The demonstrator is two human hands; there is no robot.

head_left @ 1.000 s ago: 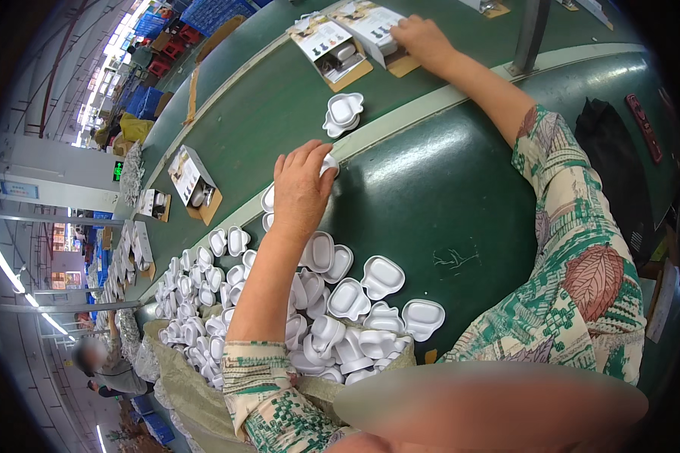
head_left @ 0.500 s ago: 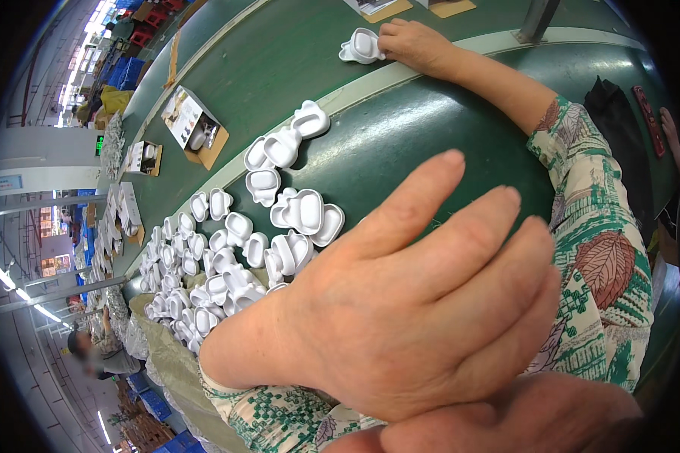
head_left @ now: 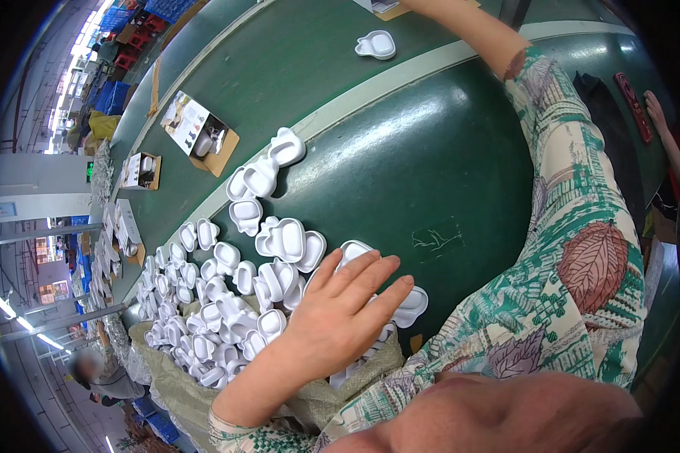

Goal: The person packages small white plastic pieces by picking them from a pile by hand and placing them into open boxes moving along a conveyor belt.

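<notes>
My left hand [head_left: 344, 306] is over the near edge of a heap of white plastic shells [head_left: 230, 321], palm down with its fingers stretched out. One shell [head_left: 353, 251] shows just beyond its fingertips, and another shell [head_left: 410, 306] lies beside them; whether the fingers touch either is unclear. The shells are small and figure-shaped, with a raised rounded block. My right forearm [head_left: 468, 30] reaches over the far side, and its hand is cut off by the upper edge. A single shell [head_left: 375, 45] lies on the far green strip, apart from that arm.
Printed boxes with open brown flaps [head_left: 196, 132] stand along the far strip, beyond a pale rail [head_left: 340, 109]. A woven sack [head_left: 317, 400] lies under the heap. A metal post [head_left: 514, 13] rises at the back. Another person's hand [head_left: 655, 113] is at the right, by a dark red object [head_left: 633, 106].
My right hand has left the single shell on the far strip and moved out past the upper edge. My left hand has lowered from close to the camera onto the heap's edge.
</notes>
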